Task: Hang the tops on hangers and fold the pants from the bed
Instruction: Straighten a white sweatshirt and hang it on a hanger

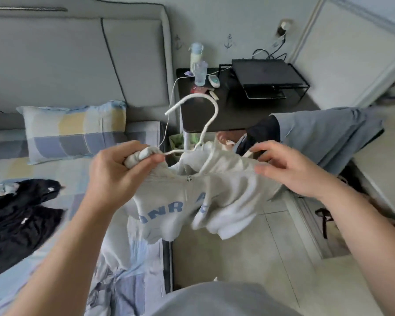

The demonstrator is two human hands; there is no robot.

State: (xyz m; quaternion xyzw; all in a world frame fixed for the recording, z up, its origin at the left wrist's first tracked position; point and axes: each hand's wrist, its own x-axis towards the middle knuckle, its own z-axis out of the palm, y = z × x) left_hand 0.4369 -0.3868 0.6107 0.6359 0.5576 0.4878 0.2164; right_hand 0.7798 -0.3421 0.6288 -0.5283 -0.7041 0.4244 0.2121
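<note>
Head view: clamping left grip [121, 172] on bunched shoulder of grey hoodie [192, 197] and white hanger [205, 115], resting right grip [290, 169], spread apart, on other shoulder, above bed [55, 169] edge.

Both forearms bare, raised forward. Left grip [120, 171] clenched round hoodie [192, 192] fabric; right grip [292, 169] flat, loosely spread.

A grey padded headboard [78, 60] with dark piping rises behind a checked blue, yellow and white pillow [73, 131]. Beside it, a black bedside table [237, 115] carries a pale capped bottle [195, 53], a clear bottle [200, 73] just before it, and a black wire stand [271, 84] bearing a dark flat device [260, 68]. A white cable [172, 94] hangs off the table's left edge; anchor stickers [229, 41] mark the wall
</note>
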